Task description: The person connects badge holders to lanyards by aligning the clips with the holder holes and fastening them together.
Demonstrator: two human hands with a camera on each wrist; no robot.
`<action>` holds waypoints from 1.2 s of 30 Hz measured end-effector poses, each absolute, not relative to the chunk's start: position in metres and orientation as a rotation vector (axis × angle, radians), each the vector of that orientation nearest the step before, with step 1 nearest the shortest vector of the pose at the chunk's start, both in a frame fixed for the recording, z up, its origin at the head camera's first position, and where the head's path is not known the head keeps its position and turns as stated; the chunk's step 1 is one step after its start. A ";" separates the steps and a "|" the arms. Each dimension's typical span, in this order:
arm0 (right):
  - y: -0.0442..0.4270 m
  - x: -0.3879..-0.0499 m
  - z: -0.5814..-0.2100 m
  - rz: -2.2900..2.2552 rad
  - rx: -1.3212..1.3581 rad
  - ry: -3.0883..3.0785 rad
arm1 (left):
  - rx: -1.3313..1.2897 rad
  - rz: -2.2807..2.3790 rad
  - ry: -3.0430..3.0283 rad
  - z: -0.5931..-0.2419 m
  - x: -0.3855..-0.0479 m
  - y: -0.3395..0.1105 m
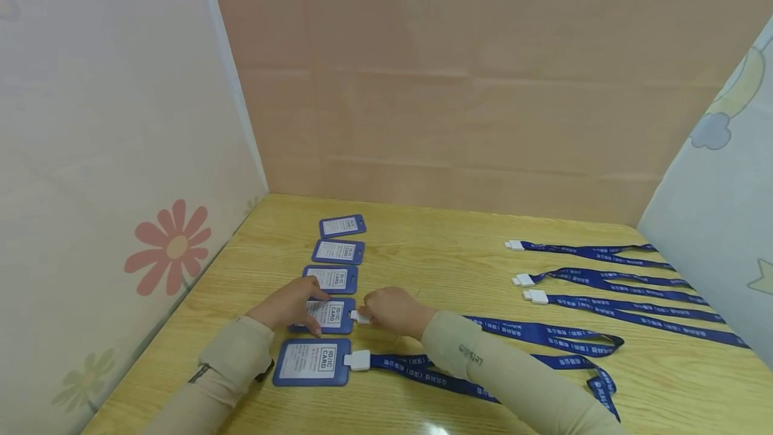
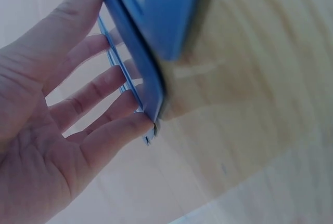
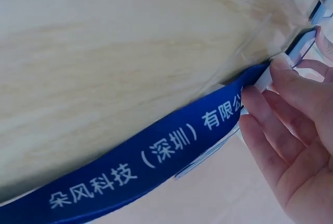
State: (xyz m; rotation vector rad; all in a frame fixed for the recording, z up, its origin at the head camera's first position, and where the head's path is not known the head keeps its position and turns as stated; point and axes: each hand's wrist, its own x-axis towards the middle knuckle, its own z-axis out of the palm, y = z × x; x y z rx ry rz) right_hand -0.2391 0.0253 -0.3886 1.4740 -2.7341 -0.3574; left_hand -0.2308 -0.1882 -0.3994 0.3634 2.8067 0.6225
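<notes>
My left hand (image 1: 290, 305) holds a blue ID card holder (image 1: 335, 316) by its edges, thumb on the near side and fingers on the far side. In the left wrist view, the holder's blue edge (image 2: 136, 52) lies between thumb and fingers. At the holder's slotted end, my right hand (image 1: 395, 311) pinches the white clip (image 1: 362, 317) of a blue lanyard (image 1: 531, 331). The clip's tip meets the slot; whether it is fastened cannot be told. From the pinched clip (image 3: 264, 82), the printed strap (image 3: 145, 156) runs away in the right wrist view.
Nearer me lies another card holder (image 1: 311, 366) with a white clip (image 1: 357, 360) at its slot and its lanyard beneath my right forearm. Three more holders, the closest one (image 1: 338, 278) included, line up behind. Three lanyards (image 1: 604, 280) lie at the right. Fabric walls surround the wooden table (image 1: 435, 247).
</notes>
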 end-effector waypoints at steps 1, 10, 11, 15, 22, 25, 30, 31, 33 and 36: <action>0.025 -0.239 -0.388 -0.368 1.485 -2.722 | 0.365 0.620 2.804 -0.399 -0.231 -0.188; 0.025 -0.242 -0.387 -0.392 1.539 -2.674 | 0.409 0.591 2.808 -0.399 -0.231 -0.187; 0.025 -0.242 -0.387 -0.394 1.538 -2.673 | 0.419 0.597 2.808 -0.399 -0.231 -0.187; 0.026 -0.243 -0.387 -0.364 1.538 -2.698 | 0.429 0.614 2.797 -0.400 -0.232 -0.185; 0.026 -0.244 -0.385 -0.369 1.547 -2.696 | 0.419 0.611 2.787 -0.398 -0.232 -0.182; 0.026 -0.244 -0.385 -0.382 1.543 -2.691 | 0.442 0.595 2.785 -0.396 -0.233 -0.180; 0.024 -0.243 -0.385 -0.365 1.530 -2.702 | 0.448 0.542 2.778 -0.397 -0.235 -0.178; 0.023 -0.243 -0.385 -0.366 1.529 -2.703 | 0.440 0.536 2.775 -0.397 -0.235 -0.177; 0.022 -0.243 -0.385 -0.362 1.521 -2.712 | 0.435 0.524 2.772 -0.397 -0.236 -0.177; 0.021 -0.243 -0.385 -0.371 1.508 -2.725 | 0.446 0.517 2.769 -0.396 -0.237 -0.177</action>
